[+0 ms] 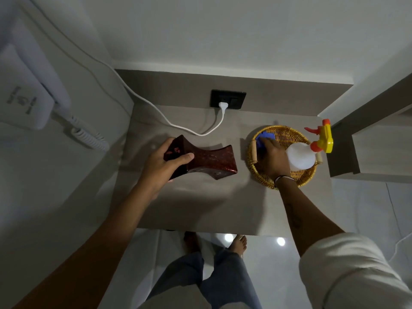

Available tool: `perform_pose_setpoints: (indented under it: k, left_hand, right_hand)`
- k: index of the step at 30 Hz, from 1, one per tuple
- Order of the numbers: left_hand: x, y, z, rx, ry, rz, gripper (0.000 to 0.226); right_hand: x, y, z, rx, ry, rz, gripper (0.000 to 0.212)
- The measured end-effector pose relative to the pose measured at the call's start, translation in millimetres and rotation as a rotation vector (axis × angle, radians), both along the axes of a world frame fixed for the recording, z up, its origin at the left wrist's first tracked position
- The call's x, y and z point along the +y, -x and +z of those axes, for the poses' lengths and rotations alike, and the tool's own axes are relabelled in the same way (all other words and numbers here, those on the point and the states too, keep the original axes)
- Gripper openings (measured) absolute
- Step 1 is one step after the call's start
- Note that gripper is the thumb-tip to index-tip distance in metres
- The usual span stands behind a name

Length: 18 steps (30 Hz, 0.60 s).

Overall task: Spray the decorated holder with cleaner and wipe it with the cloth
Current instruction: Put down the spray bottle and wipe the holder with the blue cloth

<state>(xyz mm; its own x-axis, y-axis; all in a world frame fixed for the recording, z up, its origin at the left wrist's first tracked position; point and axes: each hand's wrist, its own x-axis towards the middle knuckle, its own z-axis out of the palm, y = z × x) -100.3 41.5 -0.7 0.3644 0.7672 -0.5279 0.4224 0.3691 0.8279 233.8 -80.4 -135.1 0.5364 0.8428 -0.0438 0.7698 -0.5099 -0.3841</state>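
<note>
One dark red, glossy, waisted holder [207, 162] was gripped at its end by the left hand [165, 168]. One blue cloth [264, 139] was pressed under the right hand [273, 158] in one woven wicker basket [287, 133], one white spray bottle [301, 156] just right of it; whether the fingers were closed could not be told.

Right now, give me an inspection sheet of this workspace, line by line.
Surface: grey table, bare at the near edge.
Job's things: dark red holder lying on its side; blue cloth and spray bottle in the wicker basket.
Clutter: nothing seen.
Hands: left hand has its grip on one end of the holder; right hand is in the basket on the cloth, its grip hidden.
Cables: white cable plugged into the black wall socket, trailing over the table's back edge.
Surroundings: wall-mounted white phone with coiled cord on the left; glossy tiled floor.
</note>
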Motion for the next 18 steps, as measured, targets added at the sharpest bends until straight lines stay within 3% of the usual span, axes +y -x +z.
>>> perform_pose_setpoints:
  k: [3, 6, 9, 13, 16, 18]
  left_hand:
    - [-4, 7, -8, -0.033, -0.004, 0.055, 0.035]
    - [-9, 11, -9, -0.064, 0.001, 0.097, 0.046]
    - [-10, 15, -16, -0.095, 0.031, 0.126, 0.056]
    - [-15, 15, -20, -0.122, 0.051, 0.132, 0.049]
    - [-15, 18, -22, -0.155, 0.080, 0.178, 0.033]
    - [-13, 21, -25, -0.159, 0.091, 0.202, 0.034]
  right_hand:
    - [-7, 22, 31, 0.078, -0.218, -0.210, 0.061]
    - [-28, 75, 62, 0.118, -0.469, -0.338, 0.056]
    - [-40, 146, 78, 0.285, -0.584, -0.214, 0.052]
    - [-19, 230, 83, 0.450, -0.520, 0.120, 0.063]
    - [-3, 259, 83, 0.546, -0.530, 0.095, 0.060]
    - [-7, 256, 75, 0.503, -0.484, 0.140, 0.066]
